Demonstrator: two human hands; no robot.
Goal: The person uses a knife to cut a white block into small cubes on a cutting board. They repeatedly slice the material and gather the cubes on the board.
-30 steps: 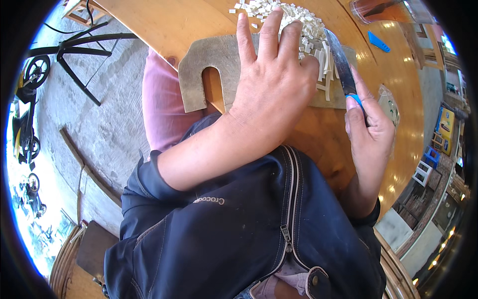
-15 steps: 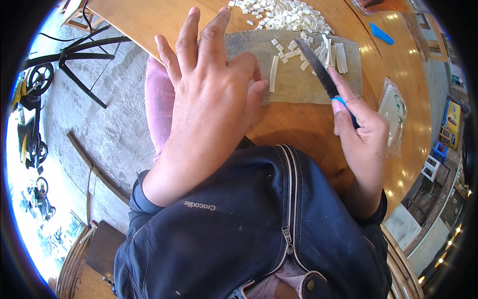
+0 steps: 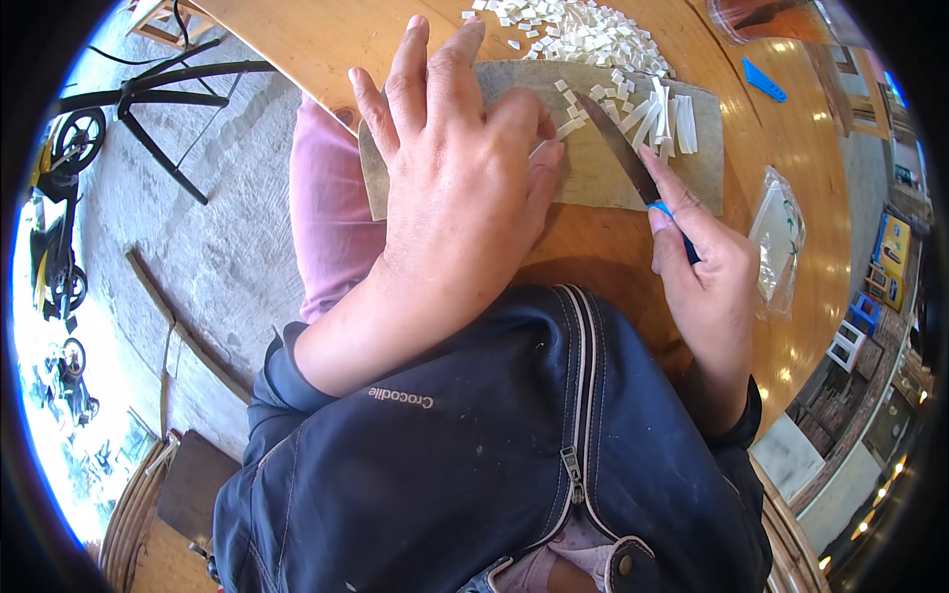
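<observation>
Thumb and forefinger of my left hand [image 3: 460, 183] pinch a thin white strip [image 3: 570, 127] over the worn wooden cutting board [image 3: 603, 183]; the other fingers stay raised and spread. The strip's far end points toward the knife. My right hand [image 3: 714, 255] is closed round the blue handle of a knife [image 3: 621, 143], forefinger stretched along the blade's back. The dark blade slants up and left above the board, its tip beside small cut white pieces [image 3: 565, 91]. Right of the blade lie several uncut white strips [image 3: 660, 117].
A large heap of small white pieces [image 3: 593, 38] lies on the wooden table [image 3: 820, 212] beyond the board. To the right are a blue plastic piece [image 3: 764, 81] and a clear plastic bag [image 3: 778, 242]. A reddish-brown container [image 3: 766, 18] stands at the far right.
My left hand has moved right and now pinches the strip that lay loose on the board. The knife has shifted slightly left with my right hand; the view has shifted a little.
</observation>
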